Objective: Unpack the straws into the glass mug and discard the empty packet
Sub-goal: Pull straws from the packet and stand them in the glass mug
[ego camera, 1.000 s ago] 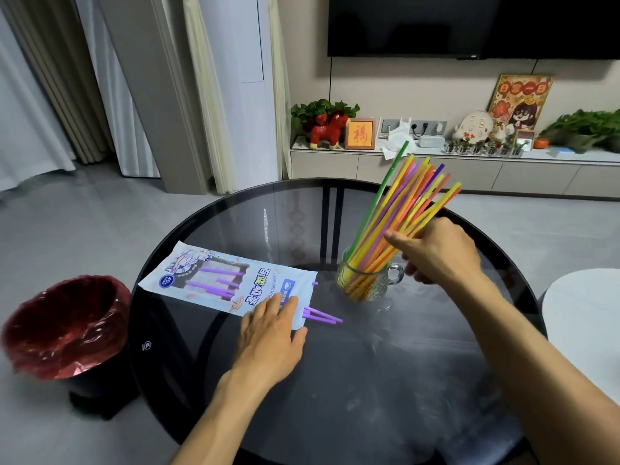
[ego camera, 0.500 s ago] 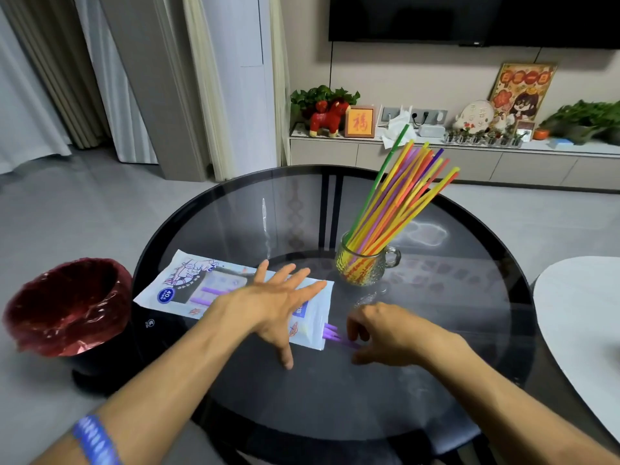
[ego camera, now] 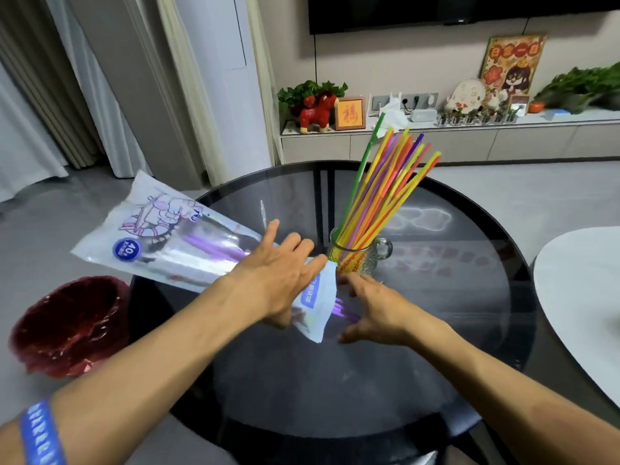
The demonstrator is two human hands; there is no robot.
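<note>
The straw packet [ego camera: 161,243] is tilted, its far end raised off the glass table [ego camera: 335,380] over the left rim. My left hand [ego camera: 278,276] holds it near the open end, fingers straight on top and thumb below. A few purple straws [ego camera: 340,310] poke out of the opening, and more purple straws show inside the packet. My right hand [ego camera: 379,313] sits at the opening with fingers spread around those straw ends; a grip is not visible. Behind it, the glass mug [ego camera: 360,253] holds several coloured straws [ego camera: 385,186] that lean right.
A bin with a red liner [ego camera: 70,327] stands on the floor left of the table. A white tabletop [ego camera: 583,297] is at the right. A low cabinet [ego camera: 436,142] with ornaments and plants runs along the back wall.
My left hand has lifted and tilted the packet, whose far end now hangs over the table's left rim. My right hand came down from the mug's straws to the packet opening and has spread its fingers.
</note>
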